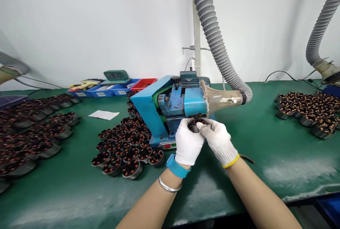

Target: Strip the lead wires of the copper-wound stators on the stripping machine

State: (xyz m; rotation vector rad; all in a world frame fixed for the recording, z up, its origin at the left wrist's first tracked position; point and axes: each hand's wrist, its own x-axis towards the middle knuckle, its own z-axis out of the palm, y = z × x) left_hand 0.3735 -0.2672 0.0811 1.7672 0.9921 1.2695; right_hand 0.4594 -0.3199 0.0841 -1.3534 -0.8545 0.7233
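Both hands wear white gloves. My left hand (189, 140) is closed round the left side of a motor stator (196, 125), a round metal ring with dark windings. From the right, my right hand (219, 137) grips the same stator, its thumb over the near edge. They hold it at the front of a blue bench machine (190, 101), just under its head. The fingers cover much of the stator, and whether it touches the machine is hidden. Left of the machine stands a group of similar stators (131, 154) with copper-coloured windings.
More stators fill the far left (39, 133) and right (308, 112) of the green table (262, 130). A grey hose (212, 27) joins the machine's clear funnel (221, 99). Blue bins (118, 90), a red bin (143, 84), a digital clock (116, 75) and paper (103, 115) lie behind.
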